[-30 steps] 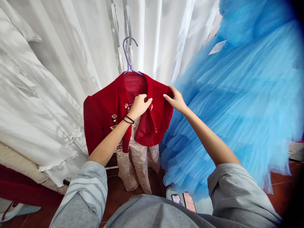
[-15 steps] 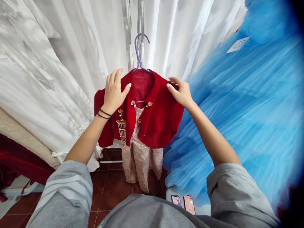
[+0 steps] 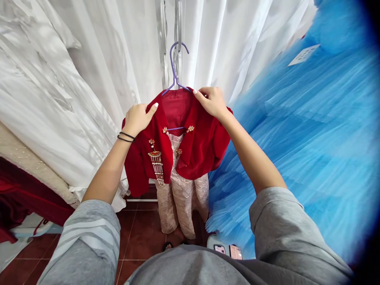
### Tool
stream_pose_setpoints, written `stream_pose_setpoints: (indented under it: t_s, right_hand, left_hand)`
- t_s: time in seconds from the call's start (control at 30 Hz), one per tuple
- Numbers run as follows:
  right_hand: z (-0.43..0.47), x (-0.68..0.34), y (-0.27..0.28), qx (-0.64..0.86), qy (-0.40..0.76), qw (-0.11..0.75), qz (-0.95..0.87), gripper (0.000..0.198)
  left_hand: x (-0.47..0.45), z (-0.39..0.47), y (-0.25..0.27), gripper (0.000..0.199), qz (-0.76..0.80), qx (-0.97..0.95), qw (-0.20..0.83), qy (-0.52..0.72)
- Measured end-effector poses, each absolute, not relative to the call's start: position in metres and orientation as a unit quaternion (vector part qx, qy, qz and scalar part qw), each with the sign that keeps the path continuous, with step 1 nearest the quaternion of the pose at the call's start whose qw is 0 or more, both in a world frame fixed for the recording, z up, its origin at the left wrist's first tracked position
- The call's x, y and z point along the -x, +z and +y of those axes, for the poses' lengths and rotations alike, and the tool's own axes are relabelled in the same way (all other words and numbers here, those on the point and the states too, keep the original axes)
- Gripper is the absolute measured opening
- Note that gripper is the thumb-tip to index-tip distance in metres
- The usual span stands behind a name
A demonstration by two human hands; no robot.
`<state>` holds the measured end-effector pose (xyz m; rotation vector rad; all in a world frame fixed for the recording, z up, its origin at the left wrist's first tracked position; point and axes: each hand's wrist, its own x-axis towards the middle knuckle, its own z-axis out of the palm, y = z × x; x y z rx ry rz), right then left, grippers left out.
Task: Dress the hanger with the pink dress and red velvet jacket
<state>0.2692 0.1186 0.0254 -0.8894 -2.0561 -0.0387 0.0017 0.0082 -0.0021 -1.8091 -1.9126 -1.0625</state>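
Observation:
A red velvet jacket point(image 3: 204, 146) hangs from a purple hanger point(image 3: 175, 77) in front of me. Beaded ornaments sit at its front edges, and a tasselled brooch point(image 3: 156, 162) dangles on the left panel. Beneath the jacket hangs a pale pink patterned garment point(image 3: 182, 194). My left hand point(image 3: 138, 118) is closed over the jacket's left shoulder, thumb in front and fingers behind the cloth. At the right side of the collar, close to the hanger, my right hand point(image 3: 212, 103) pinches the velvet between thumb and fingers.
White drapes point(image 3: 113, 51) hang behind and to the left. A metal frame point(image 3: 162, 43) stands behind the hanger. Blue tulle point(image 3: 291, 134) fills the right side, with a white tag point(image 3: 304, 54) on it. Two phones, one a dark-edged phone point(image 3: 219, 248), lie low on a pale surface. The floor point(image 3: 139, 233) is red-brown tile.
My right hand has moved left and up from the outer shoulder to the collar. My left hand has lowered slightly and closed on the left shoulder. The jacket's sleeves hang straighter.

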Motion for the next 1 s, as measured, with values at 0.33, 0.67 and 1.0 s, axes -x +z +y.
stream_pose_setpoints:
  t_s: [0.33,0.67,1.0]
  right_hand:
    - [0.122,-0.268,0.020,0.334,-0.040,0.423,-0.841,0.062]
    - [0.121,-0.257,0.023,0.346,-0.005,0.435,-0.831,0.058]
    - [-0.003,-0.233,-0.124,0.419,-0.088,0.452,-0.782,0.072]
  left_hand:
    - [0.004,0.016,-0.007,0.051,-0.632,0.664,0.130,-0.379]
    - [-0.027,0.036,0.025,0.057,-0.653,0.654,0.094,-0.370]
    - [-0.028,-0.019,-0.013,0.043,-0.430,0.844,0.306,-0.094]
